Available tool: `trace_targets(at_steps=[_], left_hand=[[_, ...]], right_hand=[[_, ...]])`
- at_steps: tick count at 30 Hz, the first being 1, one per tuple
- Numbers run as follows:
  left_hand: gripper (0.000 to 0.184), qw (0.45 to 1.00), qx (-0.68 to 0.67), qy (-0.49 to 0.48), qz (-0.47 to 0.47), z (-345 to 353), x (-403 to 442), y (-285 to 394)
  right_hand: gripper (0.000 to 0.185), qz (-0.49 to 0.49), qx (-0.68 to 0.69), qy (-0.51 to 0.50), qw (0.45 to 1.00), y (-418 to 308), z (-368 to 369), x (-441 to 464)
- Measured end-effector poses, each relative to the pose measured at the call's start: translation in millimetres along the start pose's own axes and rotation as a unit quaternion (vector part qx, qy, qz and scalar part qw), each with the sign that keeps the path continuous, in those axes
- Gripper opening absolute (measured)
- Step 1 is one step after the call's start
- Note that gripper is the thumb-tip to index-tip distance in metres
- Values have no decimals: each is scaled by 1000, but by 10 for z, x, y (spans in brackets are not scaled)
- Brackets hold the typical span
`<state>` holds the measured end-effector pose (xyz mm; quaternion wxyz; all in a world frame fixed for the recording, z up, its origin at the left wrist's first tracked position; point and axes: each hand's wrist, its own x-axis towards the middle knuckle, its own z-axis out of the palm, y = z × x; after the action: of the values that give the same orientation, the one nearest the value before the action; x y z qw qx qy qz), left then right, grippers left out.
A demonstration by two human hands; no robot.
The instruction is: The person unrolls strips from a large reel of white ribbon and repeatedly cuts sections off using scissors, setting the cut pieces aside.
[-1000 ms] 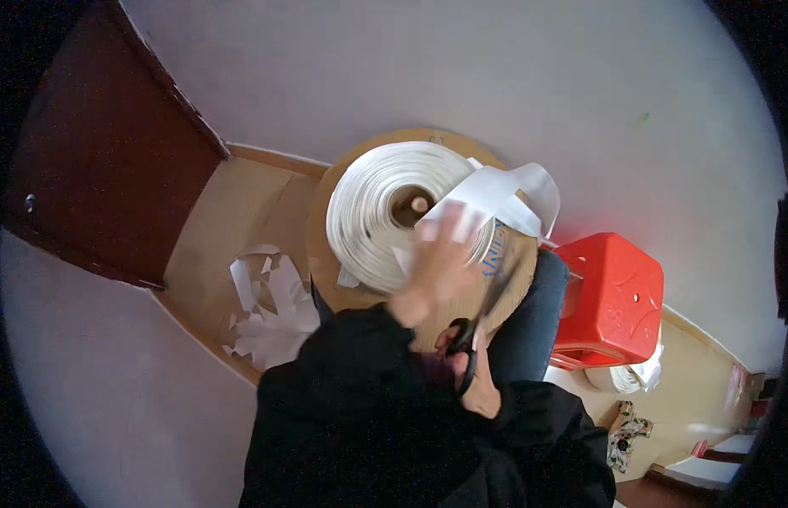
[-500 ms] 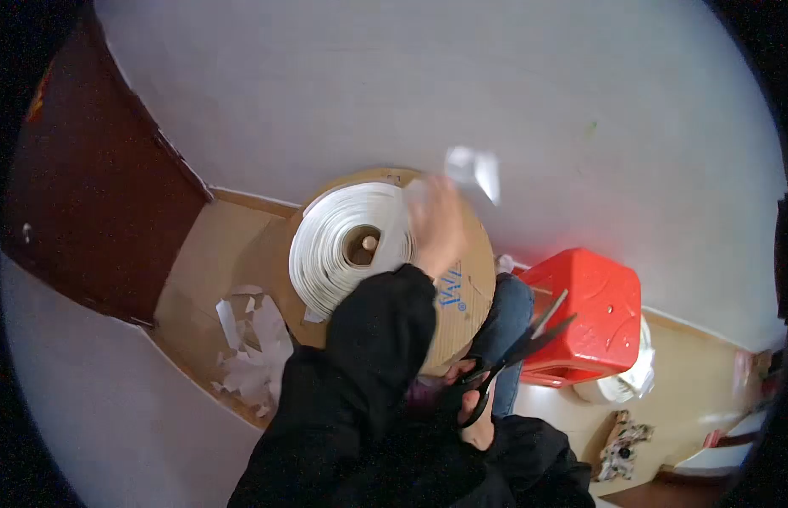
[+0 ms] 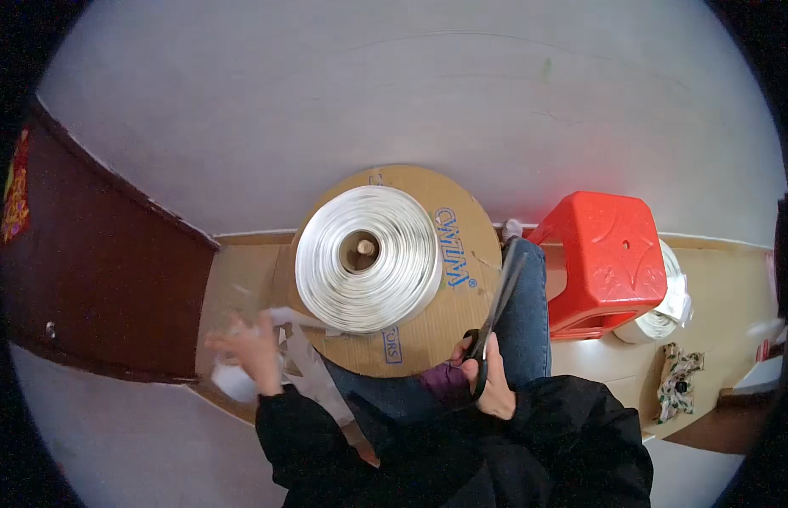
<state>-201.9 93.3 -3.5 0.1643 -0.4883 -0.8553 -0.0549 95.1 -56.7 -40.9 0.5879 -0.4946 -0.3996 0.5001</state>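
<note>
One roll [image 3: 369, 292], beyond left hand [image 3: 252, 349], seemingly apart

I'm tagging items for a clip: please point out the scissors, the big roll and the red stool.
Scissors [image 3: 499, 296], head view: on the blades.
Big roll [image 3: 402, 262], head view: wound upper face.
Red stool [image 3: 610, 264], head view: seat top.

- Most likely a room or hallway in a home
- Dark brown, flat-faced door [image 3: 115, 279] with a small silvery metal knob [image 3: 49, 330] and a red-and-yellow decoration [image 3: 16, 190]
- Plain pale grey wall [image 3: 326, 102], faintly scuffed, edged below by a narrow tan skirting strip [image 3: 256, 240]
- Smooth, shiny beige floor [image 3: 720, 292]
- Square-topped red plastic household stool [image 3: 614, 254]
</note>
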Motion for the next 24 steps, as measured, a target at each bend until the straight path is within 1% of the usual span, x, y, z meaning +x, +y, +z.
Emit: trace_targets(at_steps=[1, 2, 3, 4, 5, 7, 8, 10, 11, 12, 13, 15, 16, 17, 19, 20, 21, 22, 23, 24], left_hand=[[64, 981, -141, -75, 109, 16, -149, 25], [62, 960, -135, -137, 204, -58, -327, 144], [62, 914, -161, -243, 283, -144, -443, 269], [62, 848, -184, -343, 359, -210, -550, 396], [50, 844, -159, -297, 417, -121, -705, 514], [30, 788, -244, -382, 417, 6, -899, 768], [30, 788, -246, -381, 416, -53, -1000, 910], [20, 801, -182, -327, 467, -206, -1125, 1115], [18, 805, -292, -311, 413, -209, -1102, 1127], [16, 795, -397, -289, 355, -212, -1057, 1153], [12, 726, -564, -220, 325, -235, -923, 1134], [13, 739, -624, -201, 156, -358, -545, 943], [16, 739, -648, -128, 133, -278, -293, 775], [17, 730, -675, -94, 38, -320, -120, 598], [19, 810, -584, 51, -33, -318, 138, 187], [30, 847, -520, 45, -97, -221, 275, -70], [41, 872, -450, 163, -104, 51, 367, -284], [52, 878, -372, 280, -111, 349, 432, -440], [52, 878, -371, 280, -111, 341, 388, -429], [63, 913, -295, 281, -23, 302, 272, -365]], right_hand=[[48, 1, -3, -7, 1000, 5, 14, 3], [48, -9, 7, -1, 1000, 14, 34, 1], [48, -21, 16, 6, 1000, 29, 47, -2], [48, -33, 26, 15, 999, 35, 55, -9], [47, -44, 36, 25, 998, 35, 52, -12], [47, -43, 36, 26, 998, 25, 43, 0], [47, -39, 38, 31, 998, 24, 46, 6], [46, -27, 45, 36, 998, 23, 56, -13], [46, -26, 43, 32, 998, 8, 52, 1], [46, -28, 36, 27, 999, -23, 45, 31], [46, -29, 31, 25, 999, -56, 41, 42], [46, -27, 22, 25, 999, -80, 32, 5], [46, -25, 25, 26, 999, -63, 30, -9], [46, -16, 27, 23, 999, -37, 31, -9], [45, 1, 31, 18, 999, 33, 31, 0], [45, 10, 33, 17, 999, 62, 41, -2], [45, 11, 35, 19, 999, 101, 45, -10], [44, 19, 35, 19, 999, 142, 49, -8], [43, 26, 34, 17, 999, 179, 57, -5], [43, 34, 33, 13, 999, 204, 63, -3]])
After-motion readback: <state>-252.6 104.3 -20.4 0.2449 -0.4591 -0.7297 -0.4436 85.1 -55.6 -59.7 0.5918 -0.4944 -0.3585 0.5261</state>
